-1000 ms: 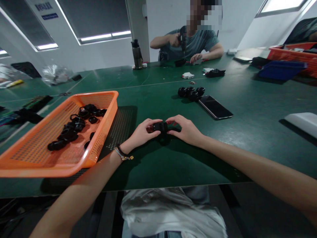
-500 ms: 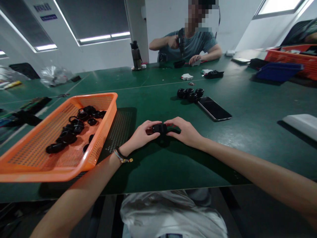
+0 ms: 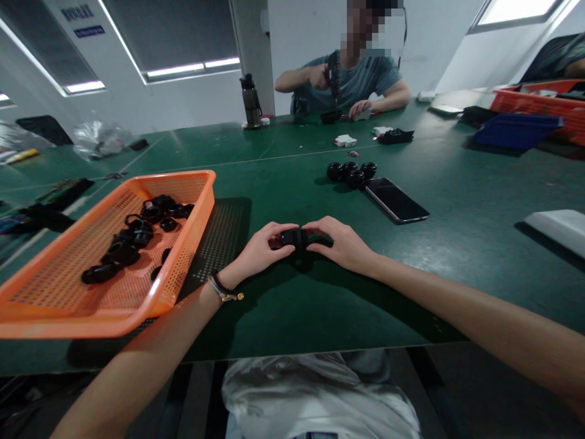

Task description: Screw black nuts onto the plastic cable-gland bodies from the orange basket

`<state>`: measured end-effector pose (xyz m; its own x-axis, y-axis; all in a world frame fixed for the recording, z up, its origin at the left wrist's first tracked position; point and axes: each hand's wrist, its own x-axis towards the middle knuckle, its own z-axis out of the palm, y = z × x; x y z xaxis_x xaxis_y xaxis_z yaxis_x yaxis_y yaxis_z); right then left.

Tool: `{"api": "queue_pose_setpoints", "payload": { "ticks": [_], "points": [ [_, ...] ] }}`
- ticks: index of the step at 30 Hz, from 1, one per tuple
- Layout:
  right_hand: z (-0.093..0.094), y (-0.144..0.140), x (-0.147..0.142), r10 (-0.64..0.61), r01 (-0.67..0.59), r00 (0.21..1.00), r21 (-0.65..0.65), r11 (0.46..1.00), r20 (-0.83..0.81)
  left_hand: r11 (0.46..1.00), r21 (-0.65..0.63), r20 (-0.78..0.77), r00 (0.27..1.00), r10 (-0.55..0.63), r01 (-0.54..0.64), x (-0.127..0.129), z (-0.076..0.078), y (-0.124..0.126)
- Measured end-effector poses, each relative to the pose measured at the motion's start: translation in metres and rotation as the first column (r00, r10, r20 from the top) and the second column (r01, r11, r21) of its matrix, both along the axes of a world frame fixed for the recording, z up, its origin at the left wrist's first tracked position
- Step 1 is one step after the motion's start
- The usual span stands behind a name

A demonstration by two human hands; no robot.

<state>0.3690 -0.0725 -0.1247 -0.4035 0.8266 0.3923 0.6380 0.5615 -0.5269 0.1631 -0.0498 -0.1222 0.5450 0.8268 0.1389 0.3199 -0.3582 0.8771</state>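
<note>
Pinching a small black part (image 3: pixel 295 236) from both sides, the left hand (image 3: pixel 260 249) and right hand (image 3: pixel 342 242) grasp it just above the green table (image 3: pixel 457 201), and almost nothing has shifted over the last second: the fingertips stay at the part's two ends and only the view has drifted a little, which suggests the same fitting step is still underway. The orange basket (image 3: pixel 192 244) of loose black rings (image 3: pixel 137 235) sits to the left, while four finished-looking parts (image 3: pixel 351 172) stand by a phone (image 3: pixel 397 200) farther out, and another person (image 3: pixel 351 79) works across the table.
</note>
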Motion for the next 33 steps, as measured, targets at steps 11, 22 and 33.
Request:
{"api": "queue_pose_setpoints", "payload": {
  "ticks": [11,22,33],
  "points": [
    [-0.0001,0.0005,0.0003,0.021,-0.021,1.0,0.041,0.999,-0.001,1.0,0.013,-0.024,1.0,0.008,-0.008,0.0009,0.0016,-0.0002],
    [0.001,-0.0005,-0.0007,-0.014,0.014,1.0,-0.001,1.0,-0.023,0.999,0.034,-0.04,0.999,0.009,-0.008,0.0003,0.0018,-0.0008],
    [0.0039,-0.001,-0.0006,-0.017,0.017,1.0,-0.044,0.999,0.006,0.999,0.031,-0.031,0.999,0.013,-0.012,0.001,0.0026,-0.0013]
  ]
}}
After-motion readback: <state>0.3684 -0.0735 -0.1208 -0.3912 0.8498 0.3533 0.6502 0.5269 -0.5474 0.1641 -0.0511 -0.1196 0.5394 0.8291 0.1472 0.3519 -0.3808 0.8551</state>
